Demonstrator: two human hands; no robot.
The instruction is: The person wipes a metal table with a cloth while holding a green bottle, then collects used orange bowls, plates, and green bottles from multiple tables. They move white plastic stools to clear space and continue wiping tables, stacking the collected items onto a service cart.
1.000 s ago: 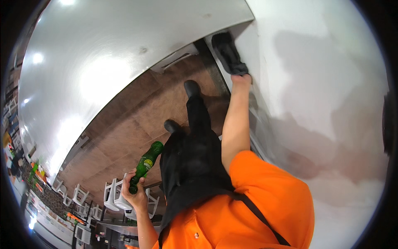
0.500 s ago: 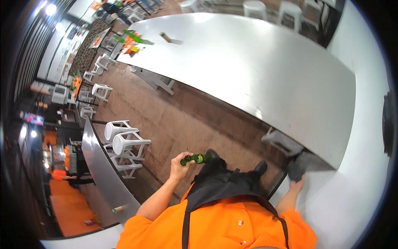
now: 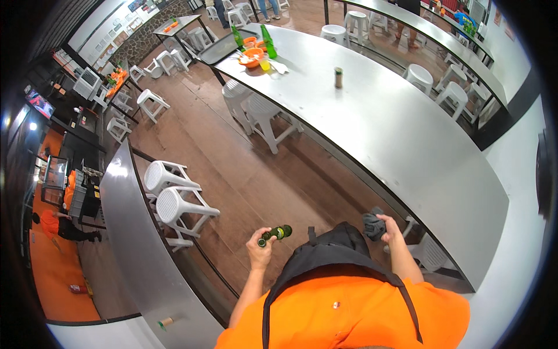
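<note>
Landmark: long steel tabletop (image 3: 407,157).
Held green bottle (image 3: 279,233): one; above the brown floor (image 3: 226,174), off the long tabletop's near side and apart from it.
Left hand (image 3: 258,250): wrapped around the bottle's neck.
Bottle axis: slanted across the view; mouth at the left hand, away from the long tabletop, base toward it. The mouth's ring showed, so the neck probably sat higher; exact tilt could not be told.
Right hand (image 3: 392,228): clutched a bunched dark grey cloth (image 3: 372,223) just beside the long tabletop's near edge.
Bottle risk: a slip to the floor, judged likeliest from the hold at one end, with the heavier body unsupported.
Knock risk: base against the long tabletop's edge, should the left arm swing that way.
Cloth risk: a loose fold catching that edge.
Far-end wares: orange bowls (image 3: 250,64) and standing green bottles (image 3: 269,46), at the long tabletop's far end.
</note>
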